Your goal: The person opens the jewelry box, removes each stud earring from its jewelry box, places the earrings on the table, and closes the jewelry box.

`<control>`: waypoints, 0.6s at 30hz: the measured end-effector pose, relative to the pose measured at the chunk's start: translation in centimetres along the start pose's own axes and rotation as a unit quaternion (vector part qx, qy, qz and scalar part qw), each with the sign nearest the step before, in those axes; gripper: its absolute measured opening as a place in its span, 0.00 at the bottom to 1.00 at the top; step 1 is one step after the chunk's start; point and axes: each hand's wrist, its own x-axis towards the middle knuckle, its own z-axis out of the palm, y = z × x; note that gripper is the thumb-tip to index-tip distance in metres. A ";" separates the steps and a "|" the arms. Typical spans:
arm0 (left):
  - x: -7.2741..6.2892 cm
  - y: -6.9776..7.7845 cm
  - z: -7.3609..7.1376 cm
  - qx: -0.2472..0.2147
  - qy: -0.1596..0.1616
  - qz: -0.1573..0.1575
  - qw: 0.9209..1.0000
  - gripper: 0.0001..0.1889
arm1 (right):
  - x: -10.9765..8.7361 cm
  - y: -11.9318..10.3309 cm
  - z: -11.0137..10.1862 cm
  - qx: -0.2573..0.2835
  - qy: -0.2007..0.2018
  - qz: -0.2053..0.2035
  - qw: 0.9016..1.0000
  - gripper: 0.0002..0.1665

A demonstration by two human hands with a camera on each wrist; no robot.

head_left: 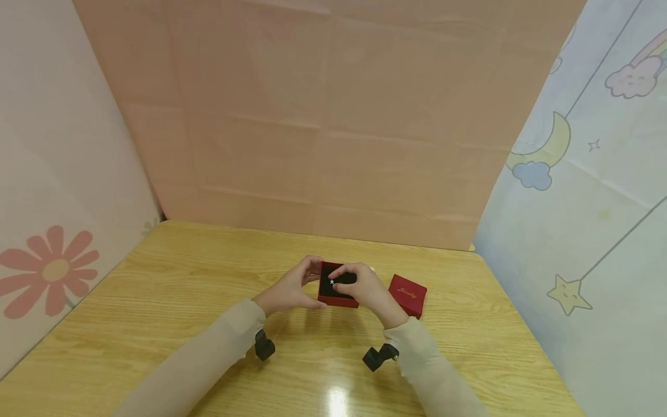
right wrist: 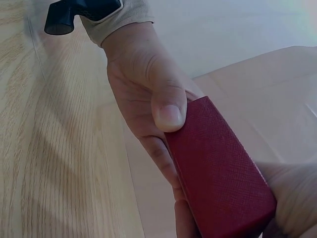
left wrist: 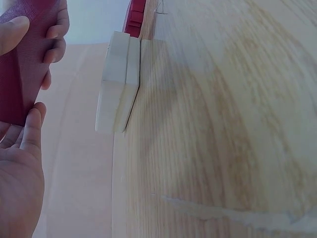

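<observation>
Head view, two hands [head_left: 293, 291] [head_left: 367, 289], one box [head_left: 339, 302], one lid [head_left: 409, 292]

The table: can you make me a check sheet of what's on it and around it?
Surface: yellow wood-grain table.
Job's things: open square red box, black inside; tiny silvery star ornament; square red lid, gold lettering, on the table.
Clutter: cream rectangular box on the table.
Hands: left hand grips the red box; right hand has finger and thumb at the star, pinching unclear.
Cables: nothing clearly seen.
Surroundings: creased peach sheet behind, patterned pale walls beside.
</observation>
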 end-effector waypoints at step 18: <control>-0.2 0.3 -0.2 0.002 -0.006 0.004 1.000 0.42 | -0.1 -0.2 0.0 0.012 0.002 0.007 1.000 0.09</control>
